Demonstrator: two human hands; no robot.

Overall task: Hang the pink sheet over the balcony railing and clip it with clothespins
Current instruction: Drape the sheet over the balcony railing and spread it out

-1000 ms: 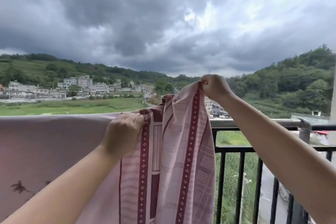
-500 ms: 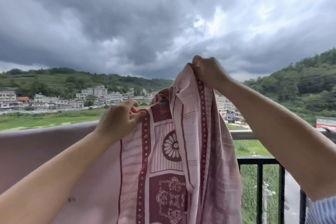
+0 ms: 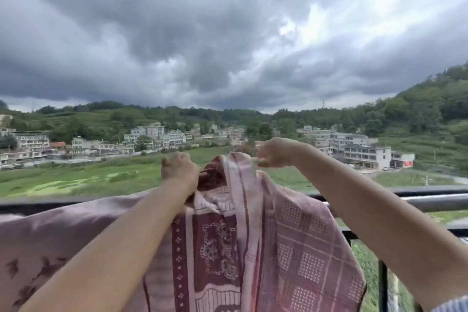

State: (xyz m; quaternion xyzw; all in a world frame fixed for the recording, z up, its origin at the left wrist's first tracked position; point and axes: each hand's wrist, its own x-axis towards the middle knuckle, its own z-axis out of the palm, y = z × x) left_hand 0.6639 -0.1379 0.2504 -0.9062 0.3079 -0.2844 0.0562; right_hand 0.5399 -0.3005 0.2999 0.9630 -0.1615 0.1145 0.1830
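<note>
Pink sheet [image 3: 291, 256]: soft woven cotton-like cloth, pale pink ground with dark maroon bands, dotted borders, floral medallions and, on the right panel, a check of small white dots. It is hanging in loose vertical folds on the near side of the balcony railing [image 3: 430, 201], its bunched top edge lifted above the rail line between the two hands.

Left hand [image 3: 179, 168]: fingers curled tight into a fist, clutching the gathered maroon part of the sheet's top edge. Forearm is running bare from the lower left.

Right hand [image 3: 274, 152]: closed in a narrow pinch on the pale border of the sheet, pulling a thin fold taut to the right. A striped sleeve cuff [image 3: 453, 305] is showing at the lower right corner.

Railing: round grey metal top tube, smooth, with a darker flat bar below it and black upright bars [image 3: 383, 284] beneath. Right stretch is lying bare; the middle is hidden behind the sheet.

A second cloth [image 3: 63, 240], plain dusty pink with a slight sheen and dark leaf-like prints, is draping over the rail to the left, touching the patterned sheet.

Beyond: green field [image 3: 88, 177], pale blocky buildings [image 3: 354, 147], wooded hills, heavy grey cloud. Picture is somewhat blurred.
</note>
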